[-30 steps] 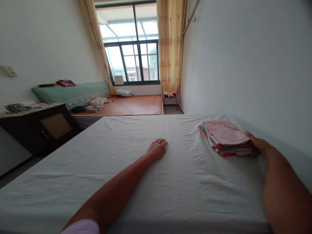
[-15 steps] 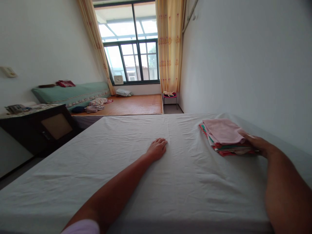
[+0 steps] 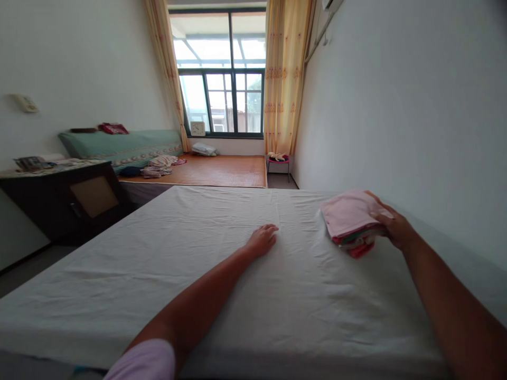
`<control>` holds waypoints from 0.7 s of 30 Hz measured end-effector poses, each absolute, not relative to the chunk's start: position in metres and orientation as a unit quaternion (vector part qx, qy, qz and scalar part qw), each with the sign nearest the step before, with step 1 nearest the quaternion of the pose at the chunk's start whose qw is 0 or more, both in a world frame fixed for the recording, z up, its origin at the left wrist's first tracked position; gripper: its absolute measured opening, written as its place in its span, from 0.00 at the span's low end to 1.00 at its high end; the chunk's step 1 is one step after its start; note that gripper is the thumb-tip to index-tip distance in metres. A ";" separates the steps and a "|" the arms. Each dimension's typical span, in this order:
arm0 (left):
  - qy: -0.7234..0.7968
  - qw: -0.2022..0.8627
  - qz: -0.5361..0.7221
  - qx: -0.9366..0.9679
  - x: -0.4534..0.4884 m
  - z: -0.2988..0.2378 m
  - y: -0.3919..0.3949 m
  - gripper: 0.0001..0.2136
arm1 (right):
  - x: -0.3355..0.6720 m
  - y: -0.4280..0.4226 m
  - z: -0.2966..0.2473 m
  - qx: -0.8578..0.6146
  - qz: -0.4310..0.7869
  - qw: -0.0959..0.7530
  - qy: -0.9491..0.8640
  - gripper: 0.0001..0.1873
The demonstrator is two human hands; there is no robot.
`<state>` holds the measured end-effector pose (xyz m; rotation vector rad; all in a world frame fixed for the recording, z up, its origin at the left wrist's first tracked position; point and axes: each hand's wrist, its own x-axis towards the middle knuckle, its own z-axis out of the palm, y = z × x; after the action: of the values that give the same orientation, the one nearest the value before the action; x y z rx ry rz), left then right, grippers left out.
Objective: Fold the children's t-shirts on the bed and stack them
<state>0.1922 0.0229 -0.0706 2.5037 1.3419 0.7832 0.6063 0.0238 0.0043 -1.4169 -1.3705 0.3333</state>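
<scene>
A stack of folded cloths, pale pink on top with red, green and white layers beneath, is at the right of the white sheet. My right hand grips the stack from its right side; the thumb lies over the pink cloth and the other fingers are partly hidden behind and under it. The stack tilts, its lower red layer sagging out in front. My left hand rests palm down on the sheet, left of the stack, fingers stretched out and holding nothing.
Beyond the sheet lies a low bed with a brown mat and some clothes on it. A dark cabinet stands at left. A small stool is by the curtain. The white wall runs along the right.
My right hand has shifted left and tightened round the stack, which has moved slightly left and now tilts. My left hand stays flat on the sheet. The view has turned a little left.
</scene>
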 end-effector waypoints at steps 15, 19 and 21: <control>0.443 0.322 0.456 0.701 0.076 -0.013 -0.003 0.15 | 0.369 0.004 0.024 -0.400 0.419 0.367 -0.727 0.23; 0.451 0.387 0.432 0.678 0.052 -0.022 -0.015 0.16 | 0.336 0.026 0.004 -0.408 0.361 0.273 -0.793 0.20; 0.463 0.381 0.429 0.676 0.056 -0.025 -0.011 0.14 | 0.312 0.030 0.004 -0.407 0.284 0.258 -0.829 0.15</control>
<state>0.0558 -0.0113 -0.0250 1.7249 1.1809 1.0962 0.3117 0.0301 0.0037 -1.1039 -2.2480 0.7697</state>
